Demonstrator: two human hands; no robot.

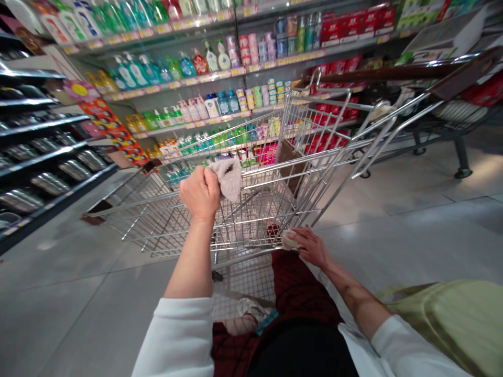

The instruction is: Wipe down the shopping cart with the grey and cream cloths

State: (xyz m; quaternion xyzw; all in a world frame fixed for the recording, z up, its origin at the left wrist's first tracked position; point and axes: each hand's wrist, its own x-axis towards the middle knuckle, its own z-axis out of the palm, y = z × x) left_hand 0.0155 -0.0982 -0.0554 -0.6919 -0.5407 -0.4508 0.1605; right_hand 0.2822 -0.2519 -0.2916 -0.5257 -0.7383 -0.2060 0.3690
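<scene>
A metal shopping cart (251,209) stands right before me, its wire basket stretching left to right. My left hand (200,192) is closed around a grey cloth (228,178) on the cart's top rail. Lower down, my right hand (310,245) presses a beige cloth (290,240) against the lower edge of the basket, with its fingers bent over the cloth. The two cloths are apart from each other.
Shelves (157,86) of bottles and tubs run behind the cart. Dark shelves (47,152) with metal bowls stand at left. Another cart (459,141) is at the right. A yellow-green rounded item (459,319) lies at lower right.
</scene>
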